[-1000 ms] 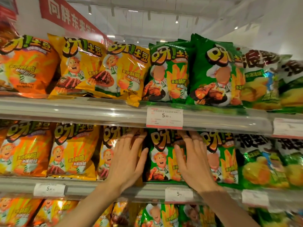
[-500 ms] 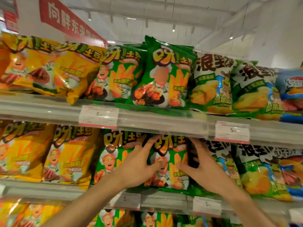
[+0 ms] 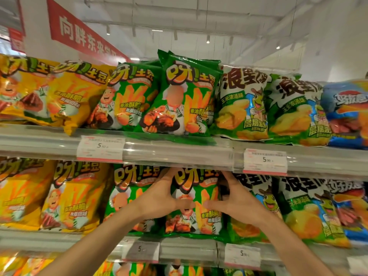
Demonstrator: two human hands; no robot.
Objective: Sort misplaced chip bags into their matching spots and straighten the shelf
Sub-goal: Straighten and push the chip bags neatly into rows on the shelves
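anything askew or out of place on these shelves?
Yes. Top shelf: the yellow bag next to the green ones tilts, its bottom corner hanging over the shelf edge. The front green bag leans and overlaps its neighbours. No misplaced flavour is visible; each colour sits together.

I have one view only, from the head camera, wide-angle, so there is no overlap to report. It sits close to the shelves and faces them squarely, tilted up: the middle shelf [image 3: 179, 154] crosses mid-frame, the ceiling [image 3: 219, 20] fills the top, and both forearms enter from the bottom edge. Straight edges bow toward the frame's sides.
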